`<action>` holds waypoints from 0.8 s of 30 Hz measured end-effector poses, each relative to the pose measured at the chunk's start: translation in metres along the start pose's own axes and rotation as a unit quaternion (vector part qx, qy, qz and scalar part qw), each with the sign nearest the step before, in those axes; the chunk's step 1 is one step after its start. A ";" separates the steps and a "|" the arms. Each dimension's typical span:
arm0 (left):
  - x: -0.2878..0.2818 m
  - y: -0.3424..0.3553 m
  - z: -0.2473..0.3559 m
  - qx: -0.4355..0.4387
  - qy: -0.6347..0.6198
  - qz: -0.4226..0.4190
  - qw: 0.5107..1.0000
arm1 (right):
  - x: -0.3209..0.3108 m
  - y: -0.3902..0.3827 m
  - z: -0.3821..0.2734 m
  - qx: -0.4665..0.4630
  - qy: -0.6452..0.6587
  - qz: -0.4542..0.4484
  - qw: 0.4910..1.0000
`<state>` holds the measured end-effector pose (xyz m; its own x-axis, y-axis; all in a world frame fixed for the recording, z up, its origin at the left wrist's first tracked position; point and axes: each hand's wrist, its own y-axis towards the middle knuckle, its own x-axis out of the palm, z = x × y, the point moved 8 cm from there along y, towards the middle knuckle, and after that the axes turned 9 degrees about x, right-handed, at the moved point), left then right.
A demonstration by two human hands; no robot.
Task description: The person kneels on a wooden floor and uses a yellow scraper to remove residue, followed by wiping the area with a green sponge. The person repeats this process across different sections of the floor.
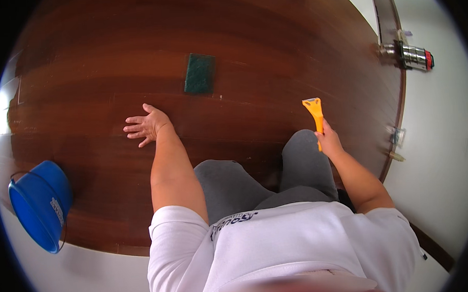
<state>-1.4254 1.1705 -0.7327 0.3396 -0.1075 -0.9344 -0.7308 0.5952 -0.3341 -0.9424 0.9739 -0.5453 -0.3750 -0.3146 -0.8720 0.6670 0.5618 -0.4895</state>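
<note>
My left hand (148, 126) is spread over the brown wooden floor (253, 98), fingers apart and pointing left, with nothing in it. Whether its palm presses on the boards, I cannot tell. In my right hand (329, 140), beside my right knee, is a yellow scraper (314, 111). My fingers wrap its handle, and its wide head with the blade points away from me. A dark green scouring pad (199, 73) lies flat on the floor ahead, beyond my left hand and to its right.
A blue bucket (43, 204) with a thin handle is at the left. Along the right wall are a silver and red cylindrical object (415, 57) and a small clear item (398, 136) near the dark baseboard (399, 107). My grey-clad knees are bent in front of me.
</note>
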 end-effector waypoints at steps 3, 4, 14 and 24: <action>0.000 0.002 -0.003 0.007 -0.011 -0.045 0.999 | 0.002 -0.021 0.031 0.049 0.076 -0.047 0.995; 0.000 0.003 -0.003 0.015 -0.025 -0.056 0.998 | 0.002 -0.026 0.028 0.013 0.101 -0.038 0.994; 0.019 -0.134 0.136 0.610 -0.011 -0.091 0.787 | 0.057 -0.018 -0.002 0.013 0.182 -0.113 0.977; -0.001 -0.023 0.142 0.594 -0.027 0.027 0.803 | 0.024 -0.024 0.032 0.050 0.093 -0.061 0.993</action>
<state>-1.3247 1.2699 -0.7063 0.3746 -0.0411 -0.9263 0.3254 0.9413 0.0899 -0.9470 0.9288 -0.5546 -0.5629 -0.2242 -0.7955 0.6662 0.4466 -0.5972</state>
